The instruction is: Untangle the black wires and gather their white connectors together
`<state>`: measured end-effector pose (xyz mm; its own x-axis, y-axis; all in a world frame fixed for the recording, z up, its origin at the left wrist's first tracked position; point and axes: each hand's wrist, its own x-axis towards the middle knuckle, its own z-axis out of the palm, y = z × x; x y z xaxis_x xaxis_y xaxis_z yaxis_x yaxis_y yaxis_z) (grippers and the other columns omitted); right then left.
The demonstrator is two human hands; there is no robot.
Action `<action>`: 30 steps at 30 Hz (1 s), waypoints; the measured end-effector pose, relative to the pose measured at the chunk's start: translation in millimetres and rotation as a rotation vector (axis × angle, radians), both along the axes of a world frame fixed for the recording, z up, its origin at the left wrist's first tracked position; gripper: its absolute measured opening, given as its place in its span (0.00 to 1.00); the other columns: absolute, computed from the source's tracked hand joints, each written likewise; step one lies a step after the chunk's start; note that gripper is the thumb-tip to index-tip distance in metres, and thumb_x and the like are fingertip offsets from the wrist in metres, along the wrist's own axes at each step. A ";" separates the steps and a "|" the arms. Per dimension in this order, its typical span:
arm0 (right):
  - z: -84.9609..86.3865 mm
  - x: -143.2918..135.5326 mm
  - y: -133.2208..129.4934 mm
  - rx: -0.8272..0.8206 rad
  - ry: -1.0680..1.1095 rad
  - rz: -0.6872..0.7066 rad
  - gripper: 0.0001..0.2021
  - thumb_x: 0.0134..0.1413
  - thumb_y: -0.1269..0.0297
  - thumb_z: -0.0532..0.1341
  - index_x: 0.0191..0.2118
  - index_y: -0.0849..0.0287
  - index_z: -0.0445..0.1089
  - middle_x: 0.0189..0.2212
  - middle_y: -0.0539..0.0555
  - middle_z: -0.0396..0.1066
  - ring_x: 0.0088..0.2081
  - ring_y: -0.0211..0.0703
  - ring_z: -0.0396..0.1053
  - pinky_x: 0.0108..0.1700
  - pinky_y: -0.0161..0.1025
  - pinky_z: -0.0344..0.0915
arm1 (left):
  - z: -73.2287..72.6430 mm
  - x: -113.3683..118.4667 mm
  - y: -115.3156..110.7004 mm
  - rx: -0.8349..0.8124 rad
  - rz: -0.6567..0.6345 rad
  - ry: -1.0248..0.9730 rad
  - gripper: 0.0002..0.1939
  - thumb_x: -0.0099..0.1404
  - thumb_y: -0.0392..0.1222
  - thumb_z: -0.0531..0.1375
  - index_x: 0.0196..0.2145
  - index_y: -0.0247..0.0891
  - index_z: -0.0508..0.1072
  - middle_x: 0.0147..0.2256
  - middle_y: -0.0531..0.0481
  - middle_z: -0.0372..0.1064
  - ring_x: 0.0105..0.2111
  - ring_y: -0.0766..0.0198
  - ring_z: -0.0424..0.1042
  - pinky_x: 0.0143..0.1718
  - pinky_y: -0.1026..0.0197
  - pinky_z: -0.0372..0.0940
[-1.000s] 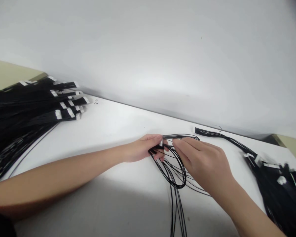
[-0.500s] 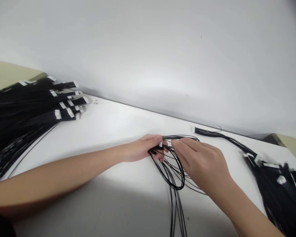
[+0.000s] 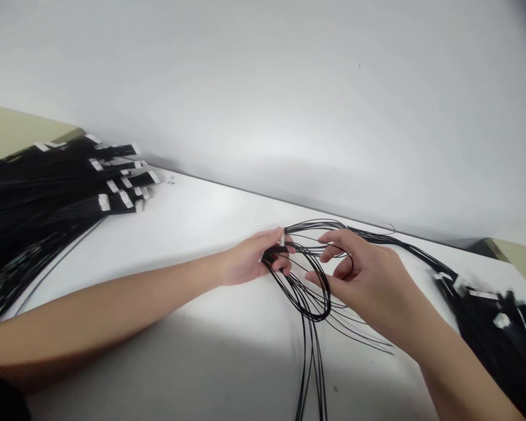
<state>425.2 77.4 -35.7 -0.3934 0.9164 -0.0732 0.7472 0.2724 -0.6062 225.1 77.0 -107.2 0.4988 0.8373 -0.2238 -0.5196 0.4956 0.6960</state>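
My left hand (image 3: pixel 256 252) is closed around a white connector (image 3: pixel 283 238) with black wires running out of it. The wire bundle (image 3: pixel 321 316) loops down below the fingers, and several strands hang toward the near edge of the view. My right hand (image 3: pixel 363 263) is beside the loops, thumb and fingers apart. One thin wire curves past its fingers, but no grip on it shows. Several loose wire ends stick out under the right hand.
A large pile of black wire bundles (image 3: pixel 39 199) with white connectors lies on the left. Another pile (image 3: pixel 499 345) lies on the right, with one bundle (image 3: pixel 403 242) reaching along the back. A white wall (image 3: pixel 263 105) rises behind the white table (image 3: pixel 193 216).
My right hand has opened from a pinch at the connector and moved slightly right. The upper wires now arch higher, and the left hand has risen slightly with the connector.
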 end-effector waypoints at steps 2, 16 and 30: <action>-0.7 0.3 -0.4 0.029 0.045 -0.022 0.14 0.48 0.64 0.65 0.43 0.52 0.67 0.29 0.48 0.71 0.17 0.30 0.61 0.16 0.28 0.58 | 0.2 -0.3 0.2 -0.005 -0.004 -0.009 0.17 0.69 0.49 0.52 0.32 0.33 0.68 0.19 0.55 0.56 0.21 0.70 0.58 0.33 0.59 0.62; -26.8 -4.1 -0.6 0.750 -0.244 0.062 0.07 0.57 0.66 0.61 0.41 0.60 0.66 0.29 0.50 0.71 0.25 0.37 0.68 0.20 0.32 0.55 | -3.1 -3.6 2.2 0.070 -0.169 -0.009 0.19 0.69 0.54 0.50 0.34 0.34 0.67 0.20 0.54 0.59 0.26 0.65 0.66 0.36 0.57 0.61; -15.8 -10.5 -10.0 0.044 -0.164 0.102 0.14 0.58 0.57 0.57 0.24 0.57 0.61 0.21 0.47 0.65 0.21 0.36 0.59 0.21 0.32 0.52 | -4.7 -1.2 2.6 -0.053 0.006 -0.013 0.16 0.68 0.53 0.53 0.36 0.36 0.66 0.26 0.51 0.64 0.29 0.65 0.68 0.38 0.56 0.62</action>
